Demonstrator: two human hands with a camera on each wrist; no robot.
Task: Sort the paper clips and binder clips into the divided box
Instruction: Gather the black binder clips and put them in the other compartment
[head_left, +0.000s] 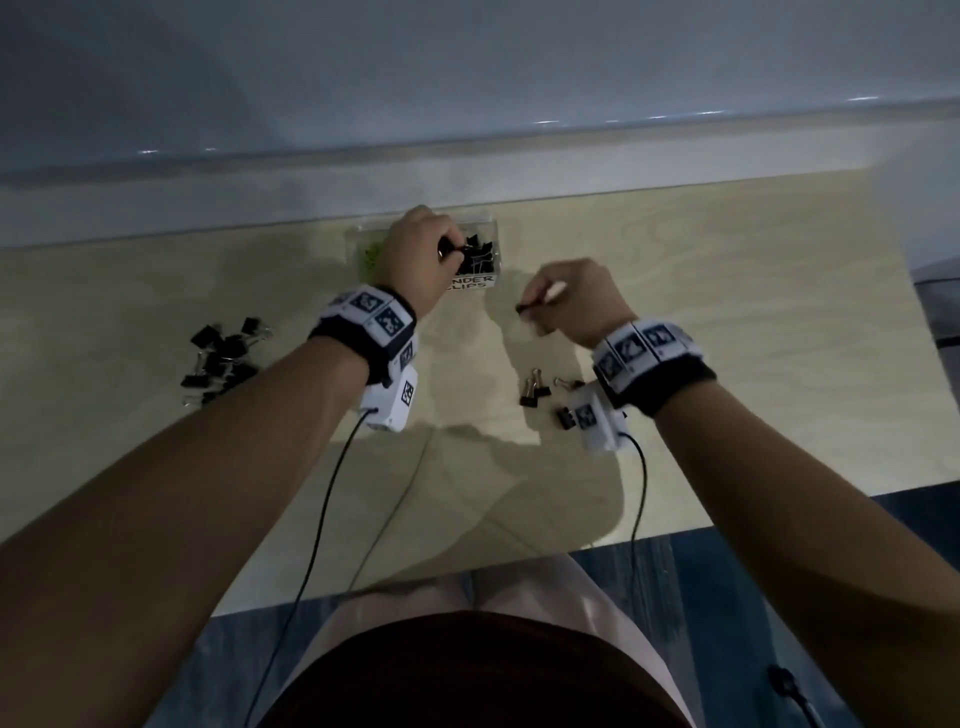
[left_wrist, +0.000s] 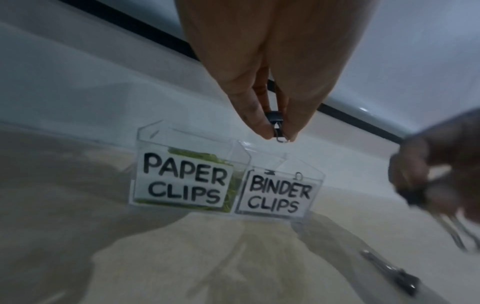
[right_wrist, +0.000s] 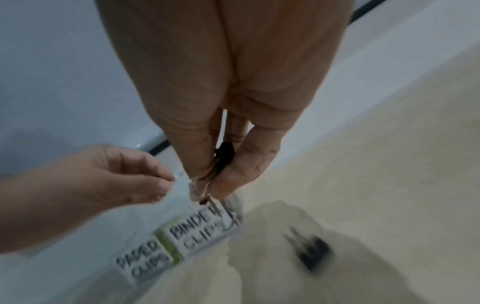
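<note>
A clear divided box (head_left: 496, 244) stands at the table's far edge, labelled PAPER CLIPS (left_wrist: 183, 182) on the left and BINDER CLIPS (left_wrist: 279, 195) on the right. Green paper clips (head_left: 370, 257) fill the left half and black binder clips (head_left: 475, 257) the right. My left hand (head_left: 415, 249) hovers over the box and pinches a small black binder clip (left_wrist: 276, 125) between thumb and finger. To the right of the box, my right hand (head_left: 571, 296) pinches binder clips (right_wrist: 223, 158) by their wire handles.
A pile of several black binder clips (head_left: 223, 356) lies at the left of the wooden table. A few more binder clips (head_left: 540, 392) lie near my right wrist. A pale wall runs behind the table's far edge (head_left: 467, 208). Cables hang from both wrist cameras.
</note>
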